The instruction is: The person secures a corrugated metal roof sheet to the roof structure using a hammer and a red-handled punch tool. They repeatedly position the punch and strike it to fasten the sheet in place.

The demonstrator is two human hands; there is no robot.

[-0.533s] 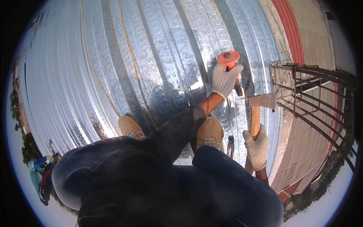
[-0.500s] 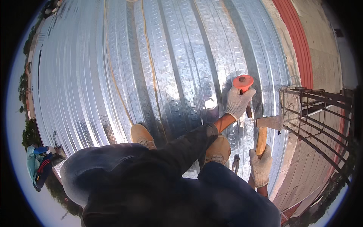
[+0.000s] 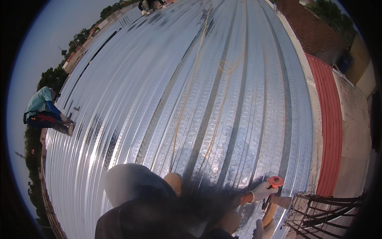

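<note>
Grinder at the roof's edge

On the ribbed metal roof [image 3: 207, 99] the grinder [image 3: 272, 191] looked heavy and stiff; the left hand [image 3: 262, 190] closed round its orange top, the right hand [image 3: 258, 230] gripping the handle low by the edge.

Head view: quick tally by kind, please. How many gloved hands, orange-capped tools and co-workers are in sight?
Gloved hands: 2, the left hand on the orange-capped tool and the right hand at the bottom edge
Orange-capped tool: 1
Co-workers: 2, one in teal, one at the far edge
Total: 5

View lifted up the roof [image 3: 207, 99], gloved hands [image 3: 263, 190] now lower right
</note>
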